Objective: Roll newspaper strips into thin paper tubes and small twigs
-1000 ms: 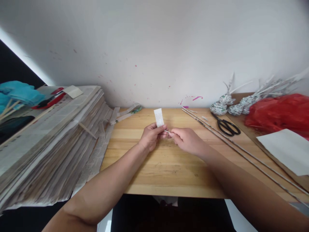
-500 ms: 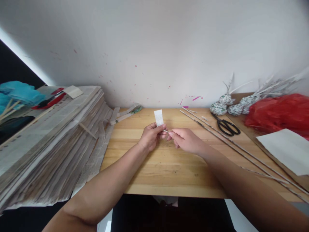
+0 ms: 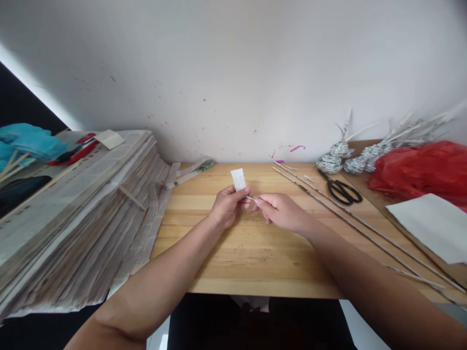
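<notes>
Over the middle of the wooden table point(image 3: 233, 262), a short printed paper strip point(image 3: 238, 179) sticks up from my left hand point(image 3: 228, 206). My left thumb and fingers pinch its lower part. From there a thin rolled paper tube point(image 3: 251, 198) runs to my right hand point(image 3: 279, 210), whose thumb and forefinger close on it. The two hands almost touch. Part of the tube is hidden by my fingers, and whatever lies inside the right palm cannot be seen.
Long rolled paper sticks point(image 3: 339, 209) slant across the right side, near black scissors point(image 3: 339, 190). Behind them stand woven paper pieces point(image 3: 330, 160), a red plastic bag point(image 3: 419, 167) and a white sheet point(image 3: 434, 226). A tall newspaper stack point(image 3: 83, 233) fills the left.
The upright part of the paper strip looks slightly shorter and leans a bit more to the left. Both hands keep nearly the same place. A thin stick by my right forearm has shifted right.
</notes>
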`<state>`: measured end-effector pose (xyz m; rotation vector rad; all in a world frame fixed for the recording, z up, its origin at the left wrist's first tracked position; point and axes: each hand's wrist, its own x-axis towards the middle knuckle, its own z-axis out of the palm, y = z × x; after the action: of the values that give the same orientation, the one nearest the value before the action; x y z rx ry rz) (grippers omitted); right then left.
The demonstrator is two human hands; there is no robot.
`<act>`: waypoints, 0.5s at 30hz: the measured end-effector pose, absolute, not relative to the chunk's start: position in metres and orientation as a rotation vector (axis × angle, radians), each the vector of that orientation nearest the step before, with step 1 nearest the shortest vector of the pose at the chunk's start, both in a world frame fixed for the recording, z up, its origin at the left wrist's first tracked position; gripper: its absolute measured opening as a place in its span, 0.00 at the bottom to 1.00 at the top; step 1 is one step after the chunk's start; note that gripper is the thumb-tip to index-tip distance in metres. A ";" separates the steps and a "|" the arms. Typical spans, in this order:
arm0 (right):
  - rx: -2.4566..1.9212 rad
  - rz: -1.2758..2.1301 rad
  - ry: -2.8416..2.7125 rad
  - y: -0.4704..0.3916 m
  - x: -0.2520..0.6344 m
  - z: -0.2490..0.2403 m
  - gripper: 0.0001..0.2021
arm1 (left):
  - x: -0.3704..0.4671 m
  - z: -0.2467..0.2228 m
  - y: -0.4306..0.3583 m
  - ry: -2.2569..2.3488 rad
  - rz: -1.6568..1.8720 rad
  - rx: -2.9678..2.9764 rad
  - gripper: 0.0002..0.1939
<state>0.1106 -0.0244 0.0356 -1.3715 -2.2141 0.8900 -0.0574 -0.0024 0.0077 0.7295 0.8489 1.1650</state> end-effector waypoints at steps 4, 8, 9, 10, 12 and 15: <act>-1.315 0.518 -2.258 -0.025 0.110 0.035 0.13 | -0.058 0.008 -0.002 0.861 1.169 0.720 0.13; -1.360 0.861 -2.204 -0.022 0.113 0.035 0.17 | -0.057 0.009 -0.003 0.856 1.164 0.754 0.14; -1.370 1.000 -2.160 -0.022 0.113 0.035 0.17 | -0.057 0.009 -0.003 0.856 1.162 0.758 0.14; -1.374 1.110 -2.123 -0.021 0.114 0.035 0.18 | -0.057 0.009 -0.003 0.858 1.162 0.758 0.14; -1.375 1.127 -2.109 -0.021 0.114 0.034 0.18 | -0.056 0.009 -0.003 0.870 1.166 0.749 0.15; -1.337 0.737 -2.216 -0.023 0.113 0.034 0.13 | -0.057 0.009 -0.002 0.890 1.173 0.735 0.15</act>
<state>0.1126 -0.0232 0.0336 -1.3369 -2.2157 0.7369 -0.0567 -0.0022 0.0094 0.7345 0.8897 1.1734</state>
